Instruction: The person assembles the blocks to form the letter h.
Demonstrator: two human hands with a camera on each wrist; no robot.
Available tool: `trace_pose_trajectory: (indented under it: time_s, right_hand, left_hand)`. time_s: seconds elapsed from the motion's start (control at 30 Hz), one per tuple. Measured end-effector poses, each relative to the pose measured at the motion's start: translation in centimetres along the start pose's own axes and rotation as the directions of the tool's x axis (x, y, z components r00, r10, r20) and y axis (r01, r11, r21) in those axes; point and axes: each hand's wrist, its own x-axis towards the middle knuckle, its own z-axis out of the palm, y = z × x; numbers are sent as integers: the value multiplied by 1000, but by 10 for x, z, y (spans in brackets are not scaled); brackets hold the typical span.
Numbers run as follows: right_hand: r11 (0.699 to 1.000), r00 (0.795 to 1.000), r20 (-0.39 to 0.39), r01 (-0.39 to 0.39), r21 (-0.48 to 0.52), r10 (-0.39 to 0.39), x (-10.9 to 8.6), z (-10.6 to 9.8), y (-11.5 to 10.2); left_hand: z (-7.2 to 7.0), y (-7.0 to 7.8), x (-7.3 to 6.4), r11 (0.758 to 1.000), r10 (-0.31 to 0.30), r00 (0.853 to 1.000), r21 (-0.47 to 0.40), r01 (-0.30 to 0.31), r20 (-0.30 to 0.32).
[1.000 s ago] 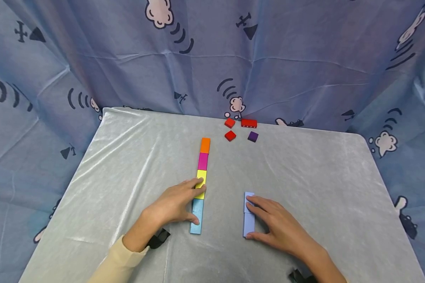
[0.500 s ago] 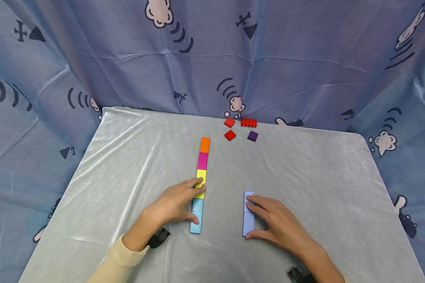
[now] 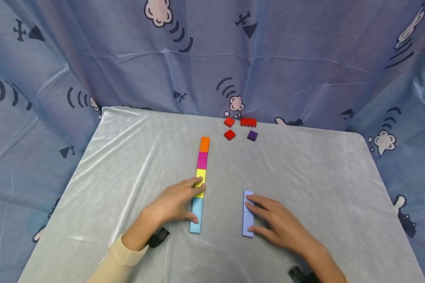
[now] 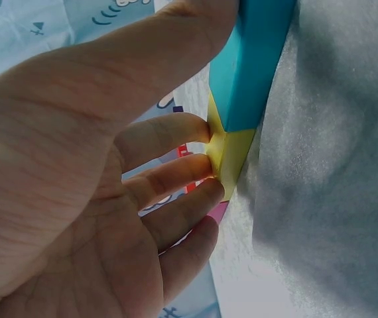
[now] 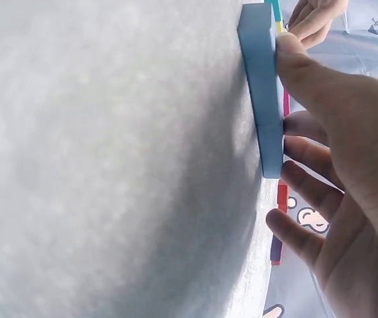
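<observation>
A straight row of flat blocks lies left of centre in the head view: orange (image 3: 205, 144), magenta (image 3: 202, 160), yellow (image 3: 201, 173) and light blue (image 3: 196, 208). My left hand (image 3: 173, 201) rests fingertips on the yellow block (image 4: 235, 159), with its thumb on the light blue one (image 4: 249, 66). Two periwinkle blocks (image 3: 248, 224) stand end to end to the right of the row. My right hand (image 3: 281, 222) touches their tops, fingertips on the far block and thumb on the near one (image 5: 260, 73). Its fingers are nearly straight in the right wrist view.
Small red blocks (image 3: 229, 135), a longer red block (image 3: 248, 122) and a dark purple block (image 3: 252, 135) lie near the back edge. A grey cloth (image 3: 322, 169) covers the table. Behind it hangs a blue patterned curtain (image 3: 205, 47).
My right thumb has moved from the near end of the periwinkle pair up onto its top. The small sideways step between those two blocks has evened out. My left hand keeps its place.
</observation>
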Motion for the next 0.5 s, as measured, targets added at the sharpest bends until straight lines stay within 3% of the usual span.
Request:
trace_pose_trajectory:
  time_s: [0.5]
  right_hand:
    - [1000,1000,-16,-6,4,6,1,4,-3]
  left_hand:
    - [-1,0,0,1000,7,1000,10,-7,2]
